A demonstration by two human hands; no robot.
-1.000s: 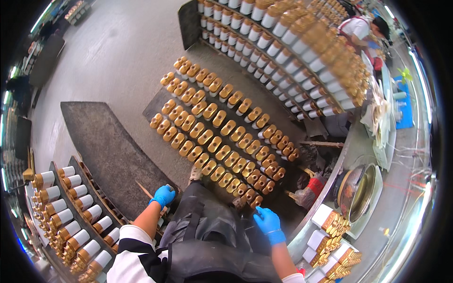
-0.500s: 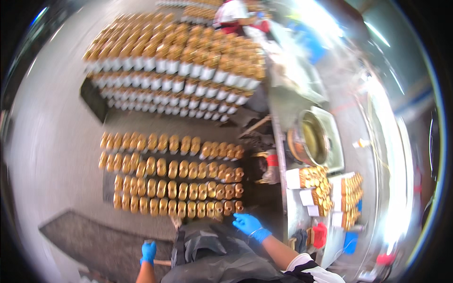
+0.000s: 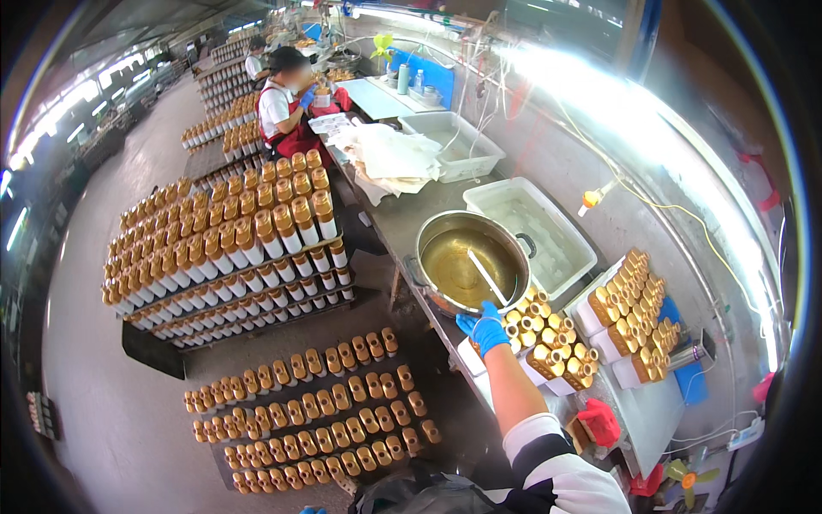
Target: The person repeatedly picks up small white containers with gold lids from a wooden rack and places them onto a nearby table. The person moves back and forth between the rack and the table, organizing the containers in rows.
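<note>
My right hand (image 3: 485, 329), in a blue glove, reaches over the bench with its fingers apart, close to the near rim of a large metal pot (image 3: 431, 295). Nothing shows in its grip. Yellowish liquid and a white stick (image 3: 486, 275) are in the pot. Just right of the hand stand blocks of white bottle-shaped pieces with gold tops (image 3: 561, 341). Of my left hand (image 3: 313, 511), only a sliver of blue glove appears at the lower edge, its fingers hidden. Gold-topped pieces (image 3: 341, 396) stand in rows on a low board at my left.
Beyond the rows is a multi-tier rack of gold-and-white pieces (image 3: 223, 244). White plastic tubs (image 3: 556, 236) line the bench behind the pot. A hanging bulb socket (image 3: 591, 200) and cable cross the wall side. Another person (image 3: 287, 111) in a red apron sits farther along the bench.
The view has swung up and toward the bench. My right hand has gone from beside the floor rows to the pot. My left hand has nearly left the picture.
</note>
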